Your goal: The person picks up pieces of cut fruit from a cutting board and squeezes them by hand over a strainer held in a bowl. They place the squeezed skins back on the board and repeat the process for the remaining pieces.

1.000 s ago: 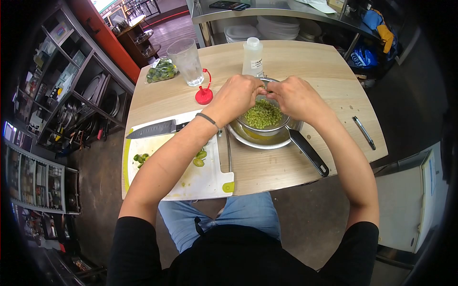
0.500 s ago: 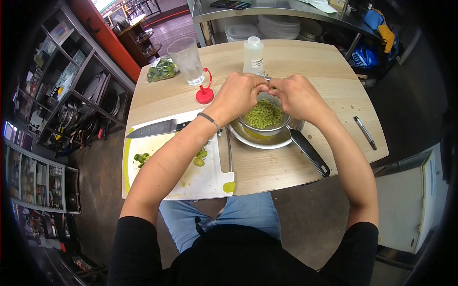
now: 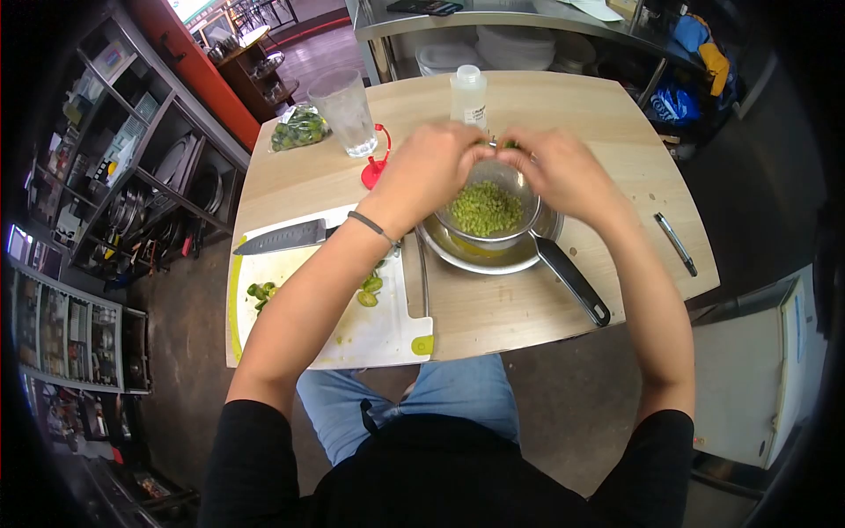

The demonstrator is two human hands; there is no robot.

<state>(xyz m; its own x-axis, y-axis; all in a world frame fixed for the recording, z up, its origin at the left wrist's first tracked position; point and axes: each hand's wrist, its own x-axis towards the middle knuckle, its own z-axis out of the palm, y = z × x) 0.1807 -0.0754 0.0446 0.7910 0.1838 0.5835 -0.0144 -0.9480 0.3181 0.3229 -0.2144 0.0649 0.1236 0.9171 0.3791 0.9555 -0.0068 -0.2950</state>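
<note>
My left hand and my right hand meet above a mesh strainer. Their fingers are pinched together around a small green citrus piece, mostly hidden by the fingertips. Green pulp or seeds lie heaped in the strainer, which rests over a metal bowl with yellowish liquid visible in it. The strainer's black handle points toward me at the right. Under my left forearm, cut green citrus pieces lie on a white cutting board, along with a knife.
Behind my hands stands a translucent bottle. A red spout cap, a clear cup and a bag of green citrus are at the back left. A pen lies near the right edge of the wooden table.
My hands have shifted slightly, with their fingertips a little further apart. The right hand is slightly blurred now. Strainer, bowl and board stay in place.
</note>
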